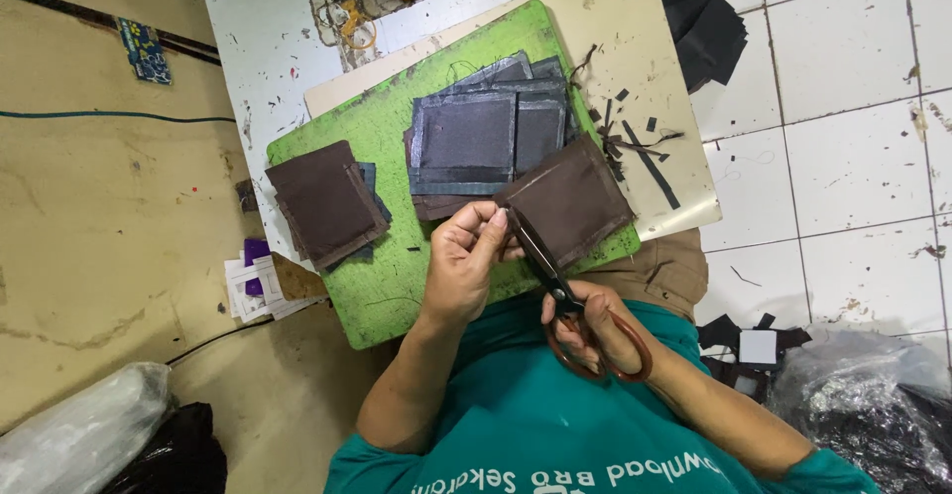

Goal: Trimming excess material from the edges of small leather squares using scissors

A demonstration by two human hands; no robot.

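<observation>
My left hand (466,261) pinches the near corner of a dark brown fabric piece (573,199) held above a green cutting mat (392,286). My right hand (595,325) grips scissors (555,281) with orange-brown loop handles; the dark blades reach up to the fabric's edge beside my left fingers. A stack of grey-edged dark fabric pieces (486,137) lies on the mat behind the held piece. Another pile of brown pieces (325,201) sits at the mat's left end.
The mat rests on a beige board (635,28) strewn with black fabric trimmings (640,147). Black cloth (704,23) lies on the white tiled floor at right. Plastic bags (863,395) sit lower right and lower left. Paper scraps (260,281) lie left of the mat.
</observation>
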